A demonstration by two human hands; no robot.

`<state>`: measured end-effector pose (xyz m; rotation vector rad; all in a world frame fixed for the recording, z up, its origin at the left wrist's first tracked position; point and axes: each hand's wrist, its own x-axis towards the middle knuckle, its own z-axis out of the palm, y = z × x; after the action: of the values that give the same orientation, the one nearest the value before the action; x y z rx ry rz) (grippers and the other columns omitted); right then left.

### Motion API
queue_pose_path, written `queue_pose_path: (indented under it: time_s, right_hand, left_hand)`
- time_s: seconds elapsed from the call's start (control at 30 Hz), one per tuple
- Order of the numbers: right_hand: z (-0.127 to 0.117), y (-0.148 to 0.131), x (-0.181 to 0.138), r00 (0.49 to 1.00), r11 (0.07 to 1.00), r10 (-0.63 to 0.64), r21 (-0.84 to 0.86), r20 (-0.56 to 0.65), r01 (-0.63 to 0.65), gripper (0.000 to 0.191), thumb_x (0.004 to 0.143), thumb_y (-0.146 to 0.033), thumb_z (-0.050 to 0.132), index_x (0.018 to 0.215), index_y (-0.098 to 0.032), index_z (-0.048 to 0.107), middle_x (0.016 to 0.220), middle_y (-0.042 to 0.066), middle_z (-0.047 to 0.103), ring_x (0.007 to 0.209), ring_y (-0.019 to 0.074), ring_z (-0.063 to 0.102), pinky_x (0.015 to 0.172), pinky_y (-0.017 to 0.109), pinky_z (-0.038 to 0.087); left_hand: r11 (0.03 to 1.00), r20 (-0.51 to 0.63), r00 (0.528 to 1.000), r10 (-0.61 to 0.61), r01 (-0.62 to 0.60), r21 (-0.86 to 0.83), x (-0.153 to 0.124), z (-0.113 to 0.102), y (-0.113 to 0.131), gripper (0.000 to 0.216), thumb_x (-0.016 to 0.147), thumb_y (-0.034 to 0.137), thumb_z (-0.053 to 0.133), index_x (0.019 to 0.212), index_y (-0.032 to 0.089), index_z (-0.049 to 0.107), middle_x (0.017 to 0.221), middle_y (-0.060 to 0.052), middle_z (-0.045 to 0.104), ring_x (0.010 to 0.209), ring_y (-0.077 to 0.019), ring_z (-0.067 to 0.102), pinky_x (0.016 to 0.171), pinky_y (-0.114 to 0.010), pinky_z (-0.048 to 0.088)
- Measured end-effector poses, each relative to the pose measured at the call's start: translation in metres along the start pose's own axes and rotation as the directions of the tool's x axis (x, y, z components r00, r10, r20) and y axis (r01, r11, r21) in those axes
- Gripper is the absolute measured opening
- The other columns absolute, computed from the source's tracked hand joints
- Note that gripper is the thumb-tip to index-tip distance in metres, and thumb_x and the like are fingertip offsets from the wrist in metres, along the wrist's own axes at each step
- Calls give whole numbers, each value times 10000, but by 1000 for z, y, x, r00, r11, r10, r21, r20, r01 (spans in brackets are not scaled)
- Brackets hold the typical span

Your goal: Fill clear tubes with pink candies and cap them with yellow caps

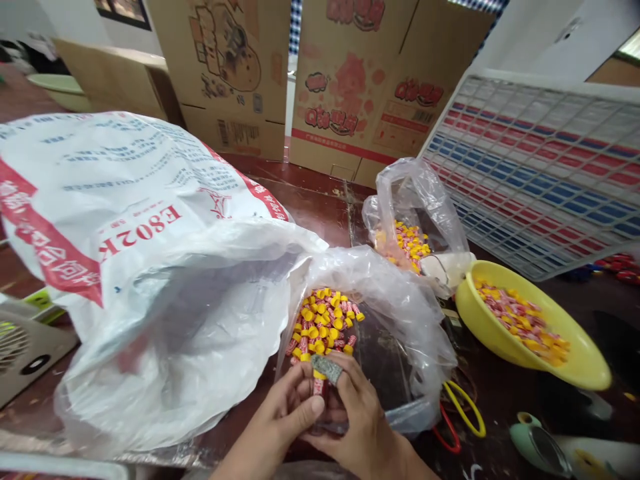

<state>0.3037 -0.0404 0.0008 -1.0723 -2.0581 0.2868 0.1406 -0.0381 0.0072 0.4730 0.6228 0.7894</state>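
Note:
My left hand (290,403) and my right hand (363,407) meet at the near edge of an open clear plastic bag (400,313). Between their fingertips is a small red-and-white patterned bottle-shaped piece with a yellow cap (319,385). The left thumb and fingers pinch it from the left. My right fingers close on it from the other side, one of them wrapped in grey speckled tape (327,368). Just beyond the fingers, a pile of similar yellow-capped pieces (325,320) lies in the bag. My right palm is partly hidden.
A large white printed sack (140,173) lies open at left. Right of the bag stand a yellow bowl (530,360) of pieces and a second clear bag (415,187). Cardboard boxes (350,87) and a white plastic crate (540,180) stand behind. A small fan (30,347) is at left.

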Motion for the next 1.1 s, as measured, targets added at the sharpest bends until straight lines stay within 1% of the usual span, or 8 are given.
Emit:
queue_pose_path:
  time_s: [0.23, 0.3, 0.37, 0.4, 0.6, 0.83, 0.97, 1.1]
  right_hand:
    - [-15, 6, 13, 969, 995, -71, -51, 237, 85, 1057, 672, -563, 888, 1506, -201, 348, 1362, 170, 619, 1331, 390, 544, 1115, 593, 458]
    - [-31, 20, 13, 976, 994, 38, -108, 216, -15, 1008, 730, -589, 838, 1515, -184, 353, 1403, 191, 585, 1340, 388, 538, 1051, 551, 523]
    - [-44, 40, 8, 980, 971, 177, -177, 92, -159, 616, 877, -485, 734, 1367, -190, 506, 1263, 166, 660, 1189, 346, 647, 939, 493, 584]
    - [-48, 51, 5, 970, 952, 237, -212, 49, -222, 374, 933, -404, 674, 1233, -200, 581, 1144, 135, 699, 1077, 319, 691, 880, 465, 598]
    - [-44, 79, -5, 860, 849, 458, -395, 223, -350, 98, 933, -110, 592, 918, -197, 633, 980, 67, 703, 910, 253, 709, 803, 374, 580]
    - [-13, 89, -9, 848, 884, 418, -363, 326, -296, 215, 837, -12, 617, 954, -187, 658, 1099, 90, 670, 890, 234, 703, 796, 354, 583]
    - [-24, 81, -4, 887, 894, 410, -283, 211, -346, 209, 873, -14, 523, 929, -181, 636, 1041, 90, 650, 936, 221, 668, 860, 360, 558]
    - [-47, 45, 17, 923, 914, 349, 160, 160, -374, 168, 948, -116, 517, 926, -194, 665, 971, 50, 655, 898, 182, 637, 801, 289, 533]
  left_hand:
    - [914, 2, 997, 82, -76, 399, 1, -5, 30, 273, 765, 270, 743, 1000, 212, 617, 772, 19, 623, 743, -174, 635, 696, -269, 509]
    - [594, -42, 967, 252, -121, 795, 4, -19, 58, 64, 845, 256, 603, 889, 211, 593, 735, 22, 584, 717, -166, 611, 668, -251, 486]
    - [14, -16, 882, 470, 11, 1000, 14, -38, 89, 159, 896, 209, 479, 922, 203, 635, 842, -19, 620, 756, -184, 632, 708, -269, 493]
    - [-103, -24, 852, 523, 91, 990, 22, -48, 103, 247, 888, 171, 462, 1017, 195, 672, 970, -60, 633, 785, -205, 645, 735, -303, 493]
    - [-313, 16, 897, 442, 137, 940, 66, -90, 126, 416, 910, 96, 373, 1040, 129, 767, 1066, -51, 634, 962, -268, 681, 761, -303, 478]
    - [-287, -30, 872, 489, 193, 938, 38, -105, 119, 345, 919, 386, 556, 1105, 189, 771, 1189, -156, 715, 910, -326, 701, 710, -320, 475]
    - [92, -124, 850, 513, 89, 992, -3, -83, 100, 444, 734, 633, 724, 965, 267, 823, 935, -89, 810, 817, -305, 710, 747, -296, 496]
    - [321, -83, 962, 261, -6, 947, -20, -42, 64, 311, 769, 555, 746, 939, 312, 838, 973, -65, 798, 922, -299, 704, 811, -282, 513]
